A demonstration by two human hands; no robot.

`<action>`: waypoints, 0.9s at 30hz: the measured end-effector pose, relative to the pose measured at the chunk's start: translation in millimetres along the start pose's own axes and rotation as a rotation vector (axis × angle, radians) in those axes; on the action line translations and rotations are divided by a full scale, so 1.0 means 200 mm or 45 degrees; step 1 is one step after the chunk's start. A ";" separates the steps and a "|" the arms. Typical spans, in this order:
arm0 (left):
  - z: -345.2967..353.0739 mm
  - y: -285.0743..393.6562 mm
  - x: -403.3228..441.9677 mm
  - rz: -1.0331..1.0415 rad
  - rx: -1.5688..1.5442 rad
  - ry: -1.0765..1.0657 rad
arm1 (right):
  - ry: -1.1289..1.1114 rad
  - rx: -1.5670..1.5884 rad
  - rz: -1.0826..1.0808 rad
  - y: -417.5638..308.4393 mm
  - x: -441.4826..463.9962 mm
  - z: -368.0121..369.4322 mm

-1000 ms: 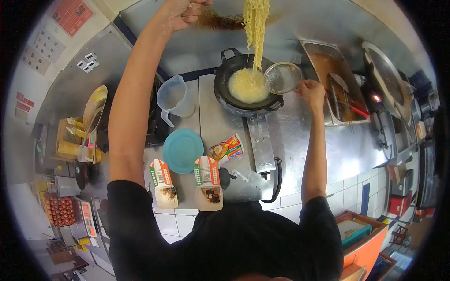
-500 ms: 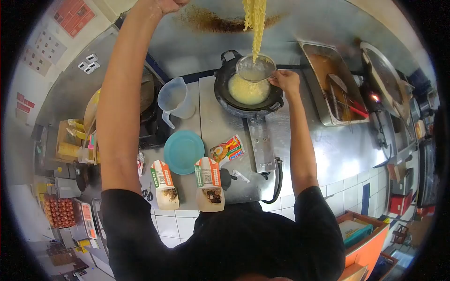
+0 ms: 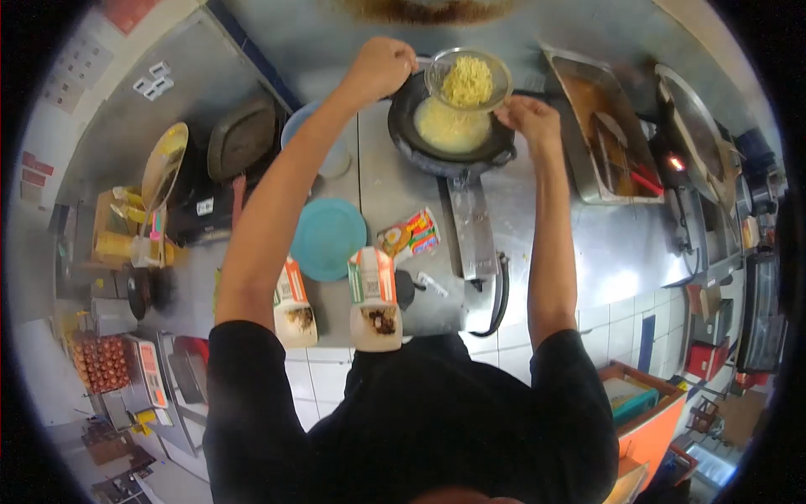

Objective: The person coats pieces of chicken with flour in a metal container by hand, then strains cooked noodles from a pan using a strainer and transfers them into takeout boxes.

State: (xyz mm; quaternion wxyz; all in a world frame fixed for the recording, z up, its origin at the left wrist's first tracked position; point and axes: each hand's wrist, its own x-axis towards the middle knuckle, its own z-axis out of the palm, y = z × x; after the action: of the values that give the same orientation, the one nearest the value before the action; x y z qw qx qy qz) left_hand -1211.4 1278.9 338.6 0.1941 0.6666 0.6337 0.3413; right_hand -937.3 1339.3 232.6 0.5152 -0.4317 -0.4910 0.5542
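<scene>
A wire strainer (image 3: 436, 77) is held over a dark cooking pot (image 3: 403, 134), with a clump of yellow noodles (image 3: 468, 81) inside it. My right hand (image 3: 531, 120) is closed at the strainer's right edge, where its handle is mostly hidden by the fingers. At the strainer's left side, my left hand (image 3: 382, 69) is pinched around a small greyish piece, perhaps a utensil end; its kind does not show. Pale yellow, cloudy liquid (image 3: 452, 128) with bits in it fills the pot, which stands on a burner (image 3: 474, 227).
Nearer me lie a turquoise plate (image 3: 327, 239), a noodle packet (image 3: 409, 235) and two paper food boxes (image 3: 374, 281) (image 3: 294, 323) with dark contents. A plastic jug (image 3: 336, 160) is partly behind my left forearm. A metal tray of brown liquid (image 3: 588, 88) stands at right.
The noodles that hung high above the strainer are now in it. My left hand has come down and right to the strainer's left side. The camera view has shifted.
</scene>
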 end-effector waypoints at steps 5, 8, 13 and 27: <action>-0.18 -0.05 -0.32 0.406 0.141 0.070 | -0.091 -0.065 -0.091 -0.20 -0.41 0.05; -0.37 0.12 -0.65 0.625 0.210 0.033 | -0.142 -0.115 0.015 -0.26 -0.72 0.08; -0.49 0.00 -1.33 0.119 0.182 -0.284 | -0.248 -0.266 0.235 -0.14 -1.37 0.21; 0.10 -0.36 -2.48 0.078 0.325 -0.290 | -0.020 -1.260 -0.419 0.54 -2.42 0.54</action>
State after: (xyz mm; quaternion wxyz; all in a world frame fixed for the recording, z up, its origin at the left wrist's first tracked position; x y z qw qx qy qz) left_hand -1231.9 806.1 171.0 0.1681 0.7392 0.6251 0.1860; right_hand -1012.2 848.6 127.5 0.3261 -0.5363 -0.7596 0.1707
